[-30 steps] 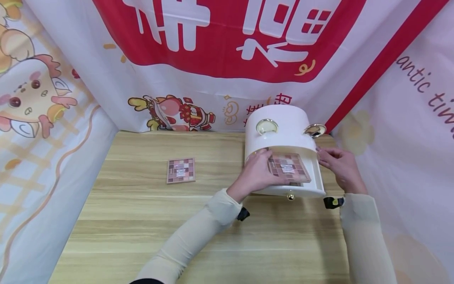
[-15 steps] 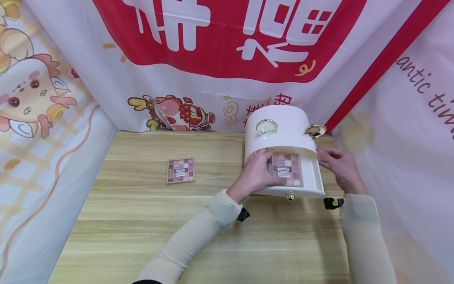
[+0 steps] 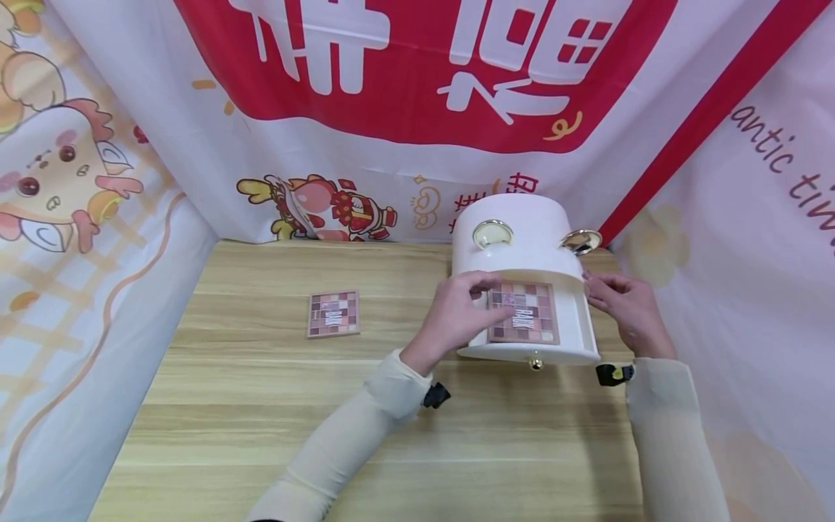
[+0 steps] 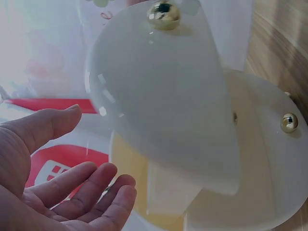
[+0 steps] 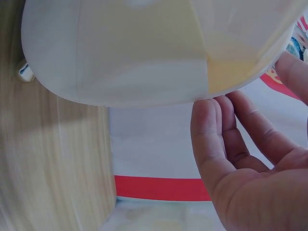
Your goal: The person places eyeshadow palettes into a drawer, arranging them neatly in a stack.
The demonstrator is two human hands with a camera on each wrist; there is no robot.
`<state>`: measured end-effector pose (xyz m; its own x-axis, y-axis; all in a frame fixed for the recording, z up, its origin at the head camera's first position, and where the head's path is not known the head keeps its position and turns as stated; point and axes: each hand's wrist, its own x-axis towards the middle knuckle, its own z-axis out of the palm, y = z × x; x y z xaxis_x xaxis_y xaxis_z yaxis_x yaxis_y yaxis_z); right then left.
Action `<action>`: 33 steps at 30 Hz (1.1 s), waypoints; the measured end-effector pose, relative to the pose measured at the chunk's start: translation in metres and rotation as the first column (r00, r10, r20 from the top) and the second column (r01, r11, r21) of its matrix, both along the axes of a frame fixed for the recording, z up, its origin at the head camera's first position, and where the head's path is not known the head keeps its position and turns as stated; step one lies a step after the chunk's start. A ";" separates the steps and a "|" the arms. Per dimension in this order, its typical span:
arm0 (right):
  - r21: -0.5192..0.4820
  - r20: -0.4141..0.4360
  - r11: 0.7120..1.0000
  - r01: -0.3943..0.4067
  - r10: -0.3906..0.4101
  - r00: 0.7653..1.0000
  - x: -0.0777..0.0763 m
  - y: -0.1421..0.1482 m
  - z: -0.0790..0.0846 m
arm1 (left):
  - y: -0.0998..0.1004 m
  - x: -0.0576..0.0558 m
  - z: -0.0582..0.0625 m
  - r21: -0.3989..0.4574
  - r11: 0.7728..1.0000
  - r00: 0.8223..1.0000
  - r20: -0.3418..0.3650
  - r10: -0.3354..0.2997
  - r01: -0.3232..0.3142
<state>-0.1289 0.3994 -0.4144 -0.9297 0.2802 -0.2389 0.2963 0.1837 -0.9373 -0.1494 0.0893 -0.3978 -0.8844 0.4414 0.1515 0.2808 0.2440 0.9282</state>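
An eyeshadow palette (image 3: 531, 319) with pinkish-brown squares and white lettering lies in the pulled-out upper drawer (image 3: 574, 319) of a white storage box (image 3: 515, 225). My left hand (image 3: 450, 312) hovers at the palette's left edge. In the left wrist view its thumb and fingers are spread apart with nothing between them, below the drawer's rounded front with a gold knob (image 4: 163, 15). On the box's right side, the fingertips of my right hand (image 3: 629, 304) touch the outer wall near the opening, as the right wrist view shows. A second, similar palette (image 3: 333, 314) lies flat on the table.
Two gold-rimmed round ears, the left ear (image 3: 493, 235) and the right ear (image 3: 580, 241), stand out from the box's top. The wooden table (image 3: 261, 406) meets printed curtains (image 3: 404, 87) behind and on both sides. A lower gold knob (image 4: 289, 122) shows beneath the drawer.
The palette has gone from tilted to lying flat in the drawer, shifting slightly left. My left hand has let go of it and drawn back to the left. The right hand has stayed put.
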 end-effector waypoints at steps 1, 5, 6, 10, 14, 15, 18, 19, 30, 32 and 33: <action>0.003 0.000 1.000 -0.003 0.003 1.000 0.000 0.000 0.000 | -0.002 -0.001 0.000 0.024 1.000 1.000 0.007 0.001 -0.001; 0.009 0.004 1.000 -0.009 0.009 1.000 0.000 0.001 -0.001 | -0.011 -0.004 0.003 0.071 0.997 0.999 0.032 0.021 -0.023; 0.011 0.006 1.000 -0.008 0.008 1.000 0.000 0.001 -0.001 | -0.013 -0.005 0.004 0.078 0.997 0.999 0.043 0.025 -0.028; -0.019 -0.006 1.000 -0.001 0.001 1.000 0.000 0.000 0.000 | -0.023 -0.007 0.007 0.103 0.994 0.996 0.093 0.013 -0.023; -0.040 -0.021 0.999 0.004 -0.005 1.000 0.001 0.000 0.001 | -0.032 -0.011 0.007 0.119 0.993 0.994 0.112 0.001 -0.014; -0.043 -0.023 0.999 0.005 -0.006 1.000 0.002 0.000 0.001 | -0.035 -0.012 0.006 0.124 0.992 0.993 0.117 -0.003 -0.012; -0.070 -0.044 0.998 0.004 -0.007 0.999 0.002 0.000 0.001 | -0.043 -0.016 0.005 0.134 0.991 0.990 0.140 -0.006 -0.013; -0.077 -0.051 0.997 0.003 -0.007 0.999 0.002 0.000 0.000 | -0.045 -0.017 0.004 0.133 0.991 0.989 0.144 -0.009 -0.010; -0.080 -0.044 0.997 0.014 -0.017 0.999 0.002 0.002 -0.001 | -0.074 -0.026 -0.008 0.089 0.995 0.989 0.144 0.029 -0.042; -0.070 -0.030 0.997 0.016 -0.018 0.999 0.002 0.001 0.000 | -0.080 -0.030 -0.011 0.074 0.996 0.992 0.125 0.030 -0.040; -0.065 -0.025 0.998 0.014 -0.016 1.000 0.001 0.001 0.000 | -0.083 -0.031 -0.013 0.067 0.997 0.993 0.117 0.030 -0.038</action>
<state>-0.1275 0.4006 -0.4148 -0.9314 0.2788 -0.2338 0.2748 0.1178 -0.9543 -0.1805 0.0061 -0.4105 -0.9122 0.4026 0.0761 0.1629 0.1861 0.9689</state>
